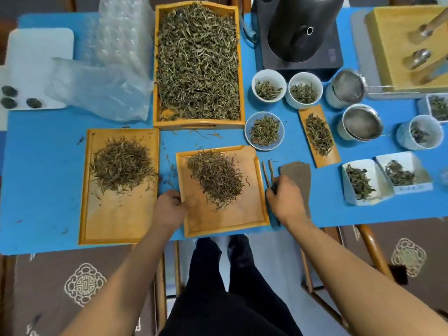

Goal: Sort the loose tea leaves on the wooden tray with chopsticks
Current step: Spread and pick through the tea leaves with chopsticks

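Note:
A small wooden tray (257,214) lies near the table's front edge with a heap of loose tea leaves (215,177) on it. My left hand (169,207) grips this tray's left rim. My right hand (283,201) lies just right of the tray, its fingers curled round the near ends of a pair of brown chopsticks (268,173), whose tips point away from me. A second flat tray (121,221) to the left carries another heap of leaves (122,163).
A deep wooden box (242,69) full of tea stands behind. White cups (264,130) and paper boxes (363,183) with leaves, strainers (361,122), a narrow wooden scoop (320,135), a black kettle (303,27) and a brown cloth (297,170) crowd the right. Bubble wrap (109,69) lies back left.

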